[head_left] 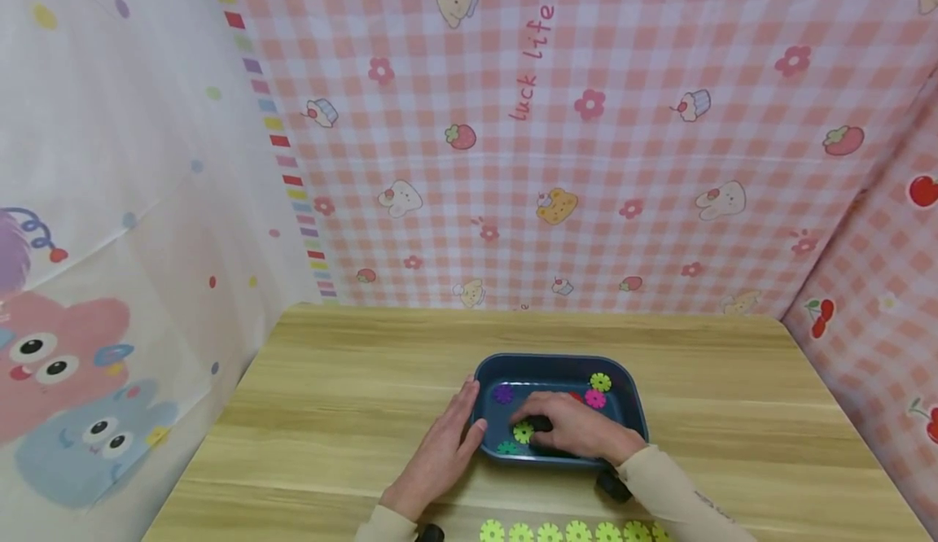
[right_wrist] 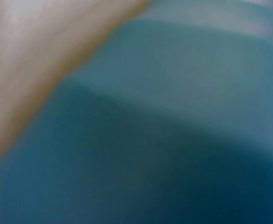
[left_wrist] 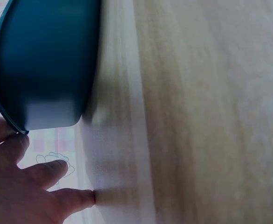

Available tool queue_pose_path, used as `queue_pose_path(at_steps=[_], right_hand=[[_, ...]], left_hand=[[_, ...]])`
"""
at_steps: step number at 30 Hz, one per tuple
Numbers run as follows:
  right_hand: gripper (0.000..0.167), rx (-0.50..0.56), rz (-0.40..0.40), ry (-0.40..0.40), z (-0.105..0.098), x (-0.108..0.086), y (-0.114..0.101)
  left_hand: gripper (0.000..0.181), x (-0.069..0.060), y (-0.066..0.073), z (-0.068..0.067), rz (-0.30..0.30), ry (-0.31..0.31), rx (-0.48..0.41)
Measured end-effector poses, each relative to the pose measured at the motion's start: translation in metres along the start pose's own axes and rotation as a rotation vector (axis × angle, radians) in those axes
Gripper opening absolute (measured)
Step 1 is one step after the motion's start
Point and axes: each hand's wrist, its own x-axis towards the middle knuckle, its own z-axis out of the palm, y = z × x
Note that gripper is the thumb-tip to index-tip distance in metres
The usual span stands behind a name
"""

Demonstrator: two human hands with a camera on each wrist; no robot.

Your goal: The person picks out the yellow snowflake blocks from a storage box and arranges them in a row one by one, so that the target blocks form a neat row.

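A dark blue tray point(head_left: 498, 454) sits on the table in the head view, with several small notched plastic discs inside. My right hand point(head_left: 575, 426) reaches into it, fingers bent, a yellow-green disc point(head_left: 523, 432) between the fingertips and thumb. Around it in the tray lie a purple disc point(head_left: 503, 394), a green disc point(head_left: 506, 448), a pink disc point(head_left: 595, 399), another yellow-green disc point(head_left: 601, 382) and a partly covered red disc point(head_left: 576, 396). My left hand point(head_left: 443, 448) rests against the tray's left side with fingers extended. The right wrist view is blurred and shows mostly blue.
A row of several yellow-green discs point(head_left: 579, 532) lies along the near edge of the view, partly cut off. The wooden table point(head_left: 352, 395) meets a pink checked cloth point(head_left: 513, 241) behind and printed cloths at both sides.
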Motion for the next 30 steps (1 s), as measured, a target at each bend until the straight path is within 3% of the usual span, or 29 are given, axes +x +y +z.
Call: queue_pose_path(at_steps=[10,20,30], right_hand=[[0.035,-0.093,0.033,0.008,0.0039,0.004,0.0034],[0.025,-0.134,0.036,0.019,0.0067,0.0045,0.0052],[0.025,-0.231,0.014,0.023,0.0079,0.0041,0.0013]], left_hand=[[0.061,0.0003,0.0001,0.0005,-0.004,-0.002,-0.006],[0.061,0.0009,-0.0008,0.0007,-0.008,-0.005,-0.003],[0.06,0.0016,-0.0009,0.0003,-0.007,-0.006,-0.001]])
